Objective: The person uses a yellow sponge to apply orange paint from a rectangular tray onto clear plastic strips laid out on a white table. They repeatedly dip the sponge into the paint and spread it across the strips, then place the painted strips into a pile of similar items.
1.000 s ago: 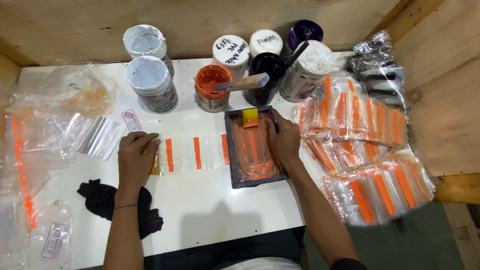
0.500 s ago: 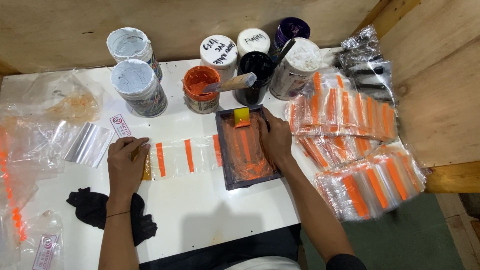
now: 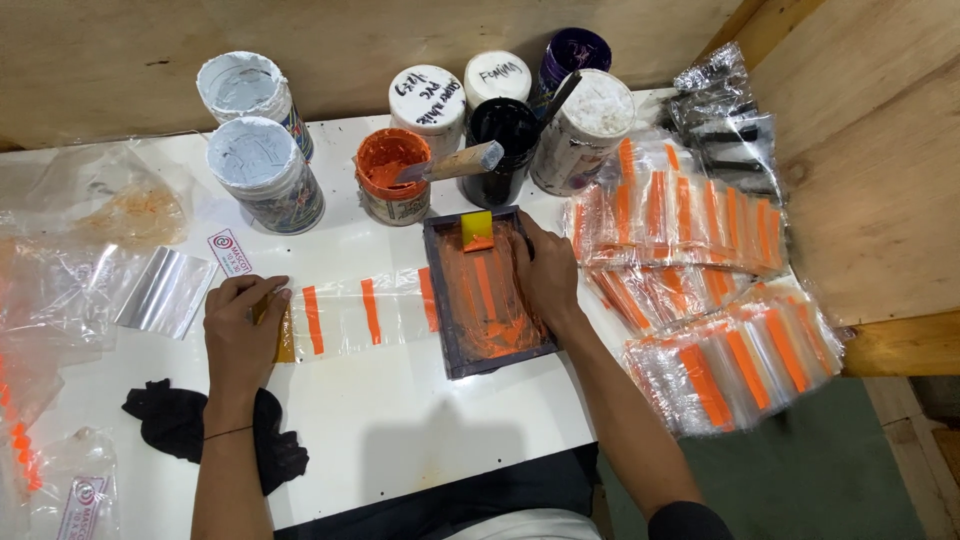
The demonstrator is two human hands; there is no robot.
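Observation:
A clear plastic strip with orange printed bars lies across the white table. My left hand presses flat on its left end. The strip's right end runs under a small dark printing frame smeared with orange ink. My right hand rests on the frame's right side, fingers at its top edge. A small yellow squeegee stands at the frame's far end, just left of my fingertips.
An open tub of orange ink with a wooden-handled tool stands behind the frame, among several other paint tubs. Printed bags are piled at the right. Loose plastic and a black rag lie at the left.
The view has shifted slightly. My right hand has slid from the frame's middle to its right side. My left hand stays on the strip's end.

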